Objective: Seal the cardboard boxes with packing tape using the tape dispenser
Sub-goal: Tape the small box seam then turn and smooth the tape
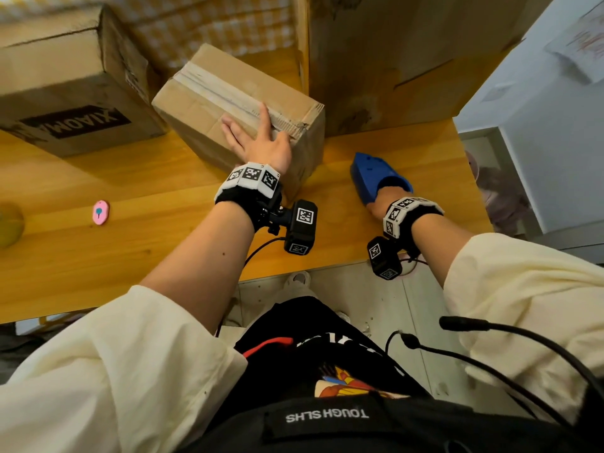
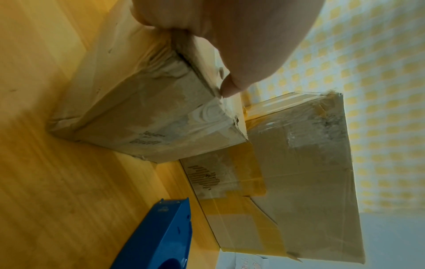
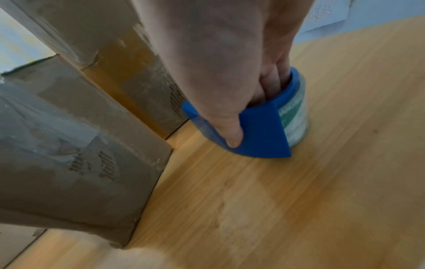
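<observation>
1. Left hand (image 1: 258, 142): fingers spread flat on top of the small brown cardboard box (image 1: 209, 103) with a taped seam, standing on the yellow wooden bench (image 1: 130, 256).
2. Right hand (image 3: 220, 69): fingers curled inside the blue plastic tape dispenser (image 3: 260, 131), thumb outside; the dispenser rests on the bench, right of the box.

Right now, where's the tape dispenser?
In the head view the blue tape dispenser sits on the wooden table, on the right, just right of the small cardboard box. The right hand grips it, fingers inside the roll.
</observation>
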